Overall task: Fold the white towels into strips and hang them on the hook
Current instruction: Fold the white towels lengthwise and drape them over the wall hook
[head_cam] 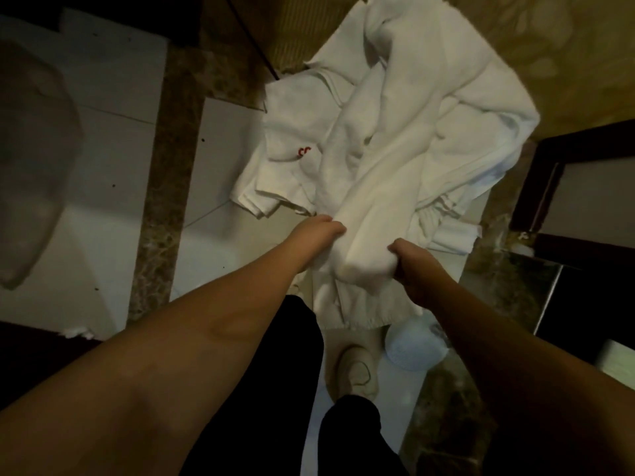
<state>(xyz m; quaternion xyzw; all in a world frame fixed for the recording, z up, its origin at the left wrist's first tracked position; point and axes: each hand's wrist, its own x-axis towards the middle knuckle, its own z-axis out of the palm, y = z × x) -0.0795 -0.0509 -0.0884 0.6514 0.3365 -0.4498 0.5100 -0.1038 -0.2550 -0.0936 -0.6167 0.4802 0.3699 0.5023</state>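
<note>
Head view: at frame centre both hands clamp the near end of a long towel (374,187), left hand (318,231) and right hand (410,262) on opposite sides, likely gathering it into a strip; its far end trails over the heap (292,159) on the floor

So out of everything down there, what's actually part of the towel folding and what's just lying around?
Part of the job:
- rolled white towel, gripped by the left hand and right hand
- towel with red lettering in the pile on the floor

Just lying about:
- pale blue round thing, partly under the towels
- dark wooden frame
- no hook in view
</note>
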